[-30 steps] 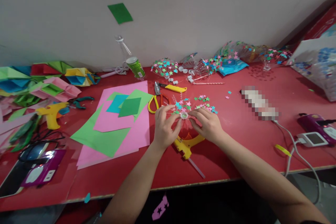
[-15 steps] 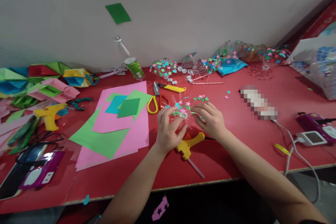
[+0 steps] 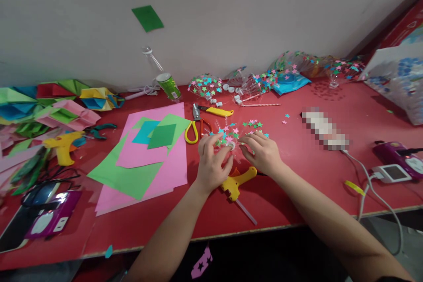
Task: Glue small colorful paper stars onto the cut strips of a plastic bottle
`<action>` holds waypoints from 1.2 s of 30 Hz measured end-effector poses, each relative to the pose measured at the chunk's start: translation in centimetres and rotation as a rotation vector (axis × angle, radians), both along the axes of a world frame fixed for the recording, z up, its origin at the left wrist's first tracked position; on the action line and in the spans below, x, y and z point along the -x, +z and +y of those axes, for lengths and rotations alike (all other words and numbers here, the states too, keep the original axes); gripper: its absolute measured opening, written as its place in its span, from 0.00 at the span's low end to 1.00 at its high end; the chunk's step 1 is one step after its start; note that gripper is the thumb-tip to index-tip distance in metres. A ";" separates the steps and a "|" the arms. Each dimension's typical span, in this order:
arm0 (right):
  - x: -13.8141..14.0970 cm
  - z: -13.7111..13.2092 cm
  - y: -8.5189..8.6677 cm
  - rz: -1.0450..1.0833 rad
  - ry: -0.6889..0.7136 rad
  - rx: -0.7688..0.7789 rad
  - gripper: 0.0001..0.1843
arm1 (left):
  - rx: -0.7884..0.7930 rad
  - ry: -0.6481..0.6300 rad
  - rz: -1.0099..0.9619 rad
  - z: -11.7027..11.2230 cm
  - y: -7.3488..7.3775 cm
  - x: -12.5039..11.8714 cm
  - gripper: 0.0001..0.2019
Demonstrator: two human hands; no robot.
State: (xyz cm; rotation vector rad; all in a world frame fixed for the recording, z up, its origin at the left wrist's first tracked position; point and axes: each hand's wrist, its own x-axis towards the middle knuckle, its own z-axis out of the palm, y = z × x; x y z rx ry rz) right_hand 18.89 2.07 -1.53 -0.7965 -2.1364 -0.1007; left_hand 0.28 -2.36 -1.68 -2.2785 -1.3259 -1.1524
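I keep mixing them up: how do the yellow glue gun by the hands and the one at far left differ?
A glue stick juts from the near gun; none shows at the left gun. The near gun lies close by the left hand; the left gun, beside paper scraps. In the picture, the near gun's handle points right; the left gun's, down. Both are yellow.
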 end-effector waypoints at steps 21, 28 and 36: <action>-0.2 0.0 -0.3 0.065 0.116 0.148 0.10 | 0.010 -0.018 -0.049 0.0 0.3 0.3 0.10; -0.3 0.1 0.0 0.007 0.066 0.102 0.11 | 0.020 -0.018 -0.054 -0.1 0.2 0.4 0.10; -0.2 0.0 0.1 -0.034 0.073 0.056 0.11 | 0.003 -0.018 -0.043 -0.1 0.4 0.3 0.09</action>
